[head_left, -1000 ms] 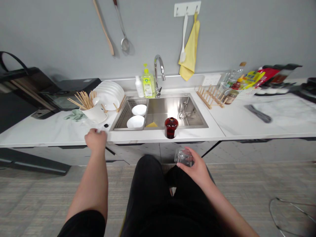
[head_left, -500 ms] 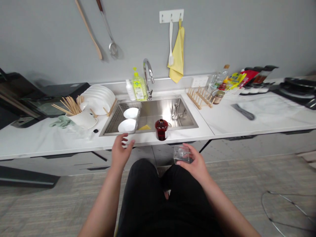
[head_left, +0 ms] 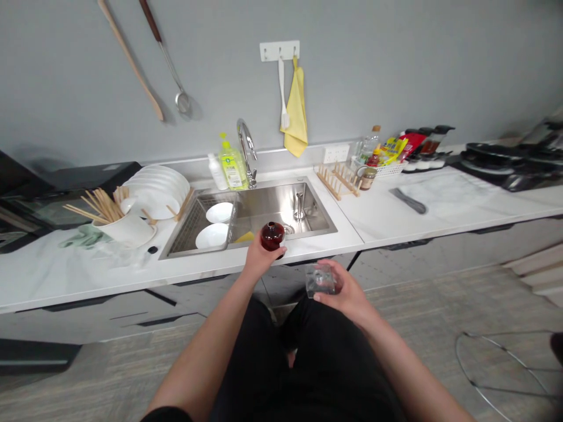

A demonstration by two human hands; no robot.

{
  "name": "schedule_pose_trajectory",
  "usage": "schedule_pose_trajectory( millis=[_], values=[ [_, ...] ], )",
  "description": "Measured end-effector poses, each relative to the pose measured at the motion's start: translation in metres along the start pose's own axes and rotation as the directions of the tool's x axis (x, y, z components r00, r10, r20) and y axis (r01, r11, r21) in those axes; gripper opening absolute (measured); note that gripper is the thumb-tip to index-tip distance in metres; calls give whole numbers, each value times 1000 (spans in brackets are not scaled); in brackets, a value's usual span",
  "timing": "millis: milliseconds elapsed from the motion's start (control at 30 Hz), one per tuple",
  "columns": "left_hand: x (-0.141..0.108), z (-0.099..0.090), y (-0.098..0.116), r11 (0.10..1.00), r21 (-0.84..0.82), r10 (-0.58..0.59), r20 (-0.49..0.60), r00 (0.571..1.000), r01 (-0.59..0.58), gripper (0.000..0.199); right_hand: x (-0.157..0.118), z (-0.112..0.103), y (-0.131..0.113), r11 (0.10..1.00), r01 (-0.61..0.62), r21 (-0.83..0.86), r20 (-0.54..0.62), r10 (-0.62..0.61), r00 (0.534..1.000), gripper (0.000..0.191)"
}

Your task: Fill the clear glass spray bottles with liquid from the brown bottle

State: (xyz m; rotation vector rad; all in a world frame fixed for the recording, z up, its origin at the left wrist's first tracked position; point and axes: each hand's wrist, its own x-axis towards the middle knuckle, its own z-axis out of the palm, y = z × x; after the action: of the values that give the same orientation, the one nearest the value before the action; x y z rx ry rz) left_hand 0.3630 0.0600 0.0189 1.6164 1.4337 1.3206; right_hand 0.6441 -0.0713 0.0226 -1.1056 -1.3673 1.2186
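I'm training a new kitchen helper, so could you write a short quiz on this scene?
1. What does the left hand hold?
A) A dark red lidded jar
B) A sponge
C) A chopstick

2. True or false: the right hand holds a clear glass container.

3. How many white bowls sit in the wire rack in the stainless steel sink?

Key: 1. A; 2. True; 3. Two
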Motion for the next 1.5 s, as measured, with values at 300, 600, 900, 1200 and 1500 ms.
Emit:
schedule_pose_trajectory(
  millis=[300, 600, 900, 1200, 1500],
  values=[
    [58, -46, 7, 997, -70, 43, 34, 999, -40, 82, 117, -10, -39, 972, 201, -123, 96, -190, 977, 81],
    [181, -62, -16, 985, 53, 164, 35, 986, -165, 84, 335, 31, -35, 936, 245, -254, 211, -193, 958, 67],
    [257, -55, -99, 981, 185, 56, 50, 997, -65, 83, 437, 69, 40, 979, 117, -165, 248, -74, 966, 71],
    [251, -60, -92, 940, 311, 106, 120, 987, -139, 81, 439, 61, 64, 950, 245, -195, 257, -191, 947, 70],
    [253, -66, -100, 844, 472, 227, 116, 967, -254, 87, 437, 61, 62, 911, 294, -288, 223, -235, 946, 85]
  ],
)
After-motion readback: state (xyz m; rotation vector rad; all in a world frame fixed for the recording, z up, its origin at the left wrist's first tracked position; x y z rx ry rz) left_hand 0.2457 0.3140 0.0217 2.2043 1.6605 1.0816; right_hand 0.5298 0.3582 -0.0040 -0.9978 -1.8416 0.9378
